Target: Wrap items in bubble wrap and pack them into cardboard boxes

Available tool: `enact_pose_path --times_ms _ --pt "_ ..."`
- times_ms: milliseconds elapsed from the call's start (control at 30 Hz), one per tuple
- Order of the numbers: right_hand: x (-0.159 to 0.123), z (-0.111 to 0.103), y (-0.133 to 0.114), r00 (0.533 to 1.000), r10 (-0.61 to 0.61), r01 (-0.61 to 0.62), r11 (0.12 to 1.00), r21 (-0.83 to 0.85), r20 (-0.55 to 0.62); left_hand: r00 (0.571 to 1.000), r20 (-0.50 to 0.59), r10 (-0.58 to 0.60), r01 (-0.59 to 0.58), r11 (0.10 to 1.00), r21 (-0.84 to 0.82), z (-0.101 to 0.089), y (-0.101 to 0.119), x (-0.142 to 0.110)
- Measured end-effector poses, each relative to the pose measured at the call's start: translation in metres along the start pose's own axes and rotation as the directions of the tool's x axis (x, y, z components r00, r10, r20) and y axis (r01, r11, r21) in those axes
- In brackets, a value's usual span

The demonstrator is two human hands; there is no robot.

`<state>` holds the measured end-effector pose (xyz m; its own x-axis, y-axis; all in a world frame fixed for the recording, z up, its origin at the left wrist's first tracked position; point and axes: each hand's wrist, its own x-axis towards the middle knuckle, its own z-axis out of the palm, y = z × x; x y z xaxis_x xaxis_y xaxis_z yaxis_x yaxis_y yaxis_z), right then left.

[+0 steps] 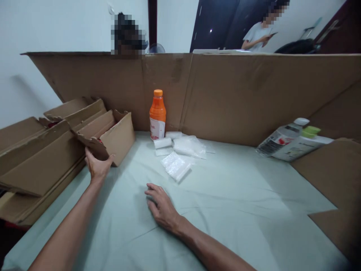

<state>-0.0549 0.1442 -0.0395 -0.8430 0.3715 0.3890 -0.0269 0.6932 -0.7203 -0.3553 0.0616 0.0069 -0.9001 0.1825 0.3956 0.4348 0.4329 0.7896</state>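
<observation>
My left hand point(97, 165) reaches to the left and grips the lower corner of a small folded cardboard box point(115, 137) that leans on a stack of flat cardboard boxes point(42, 158). My right hand point(162, 207) lies flat on the pale green cloth point(225, 195), fingers spread, holding nothing. Just beyond it lie clear plastic bags point(176, 165) and small white rolls point(163, 143). An orange bottle point(157, 114) stands upright behind them.
A tall cardboard wall point(239, 94) rings the back and right of the table. Two bottles point(293, 143) lie on their sides at the right. Behind the wall, one person stands at the far right and another sits at the left.
</observation>
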Motion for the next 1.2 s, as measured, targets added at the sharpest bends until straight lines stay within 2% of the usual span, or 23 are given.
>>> enact_pose_path --times_ms 133,267,400,500,567,633,733,867,1000,1100,1200 --pt "-0.003 -0.001 0.001 0.999 -0.026 0.026 1.0 0.002 -0.025 0.994 -0.076 -0.083 0.086 0.996 0.031 0.027 0.004 0.036" --pt "0.0 -0.002 0.001 0.999 -0.028 0.029 0.999 0.034 -0.023 0.992 -0.082 -0.096 0.098 0.995 0.027 0.036 -0.003 0.046" --pt "0.002 -0.003 -0.003 1.0 0.002 -0.002 0.999 0.04 0.0 0.998 0.013 -0.065 0.065 0.998 -0.018 0.037 -0.017 0.016" --pt "0.003 -0.004 -0.008 0.998 -0.011 0.013 0.999 -0.035 0.054 0.985 0.169 -0.025 0.031 0.999 -0.032 0.031 -0.022 -0.026" --pt "0.006 -0.011 -0.012 0.994 -0.016 0.032 0.988 -0.151 0.108 0.961 0.277 0.024 -0.019 1.0 -0.02 0.022 -0.021 -0.057" --pt "0.01 -0.025 -0.013 0.992 0.008 0.031 0.95 -0.312 0.122 0.924 0.364 0.112 -0.12 0.993 -0.002 0.01 -0.018 -0.089" --pt "0.02 -0.058 -0.006 0.995 0.083 -0.033 0.824 -0.566 0.062 0.85 0.462 0.252 -0.277 0.961 -0.014 -0.006 -0.009 -0.135" --pt "0.026 -0.107 0.02 0.959 0.279 -0.161 0.655 -0.738 0.038 0.784 0.548 0.292 -0.333 0.942 -0.026 -0.014 0.002 -0.179" --pt "0.005 -0.153 0.038 0.933 0.358 -0.26 0.595 -0.76 -0.04 0.76 0.588 0.276 -0.338 0.941 -0.005 -0.015 0.007 -0.191" --pt "-0.026 -0.187 0.039 0.912 0.379 -0.354 0.538 -0.765 -0.156 0.751 0.597 0.283 -0.357 0.934 0.006 -0.014 0.011 -0.193" --pt "-0.061 -0.221 0.037 0.866 0.408 -0.468 0.463 -0.752 -0.288 0.708 0.647 0.283 -0.384 0.923 0.016 -0.01 0.014 -0.198"
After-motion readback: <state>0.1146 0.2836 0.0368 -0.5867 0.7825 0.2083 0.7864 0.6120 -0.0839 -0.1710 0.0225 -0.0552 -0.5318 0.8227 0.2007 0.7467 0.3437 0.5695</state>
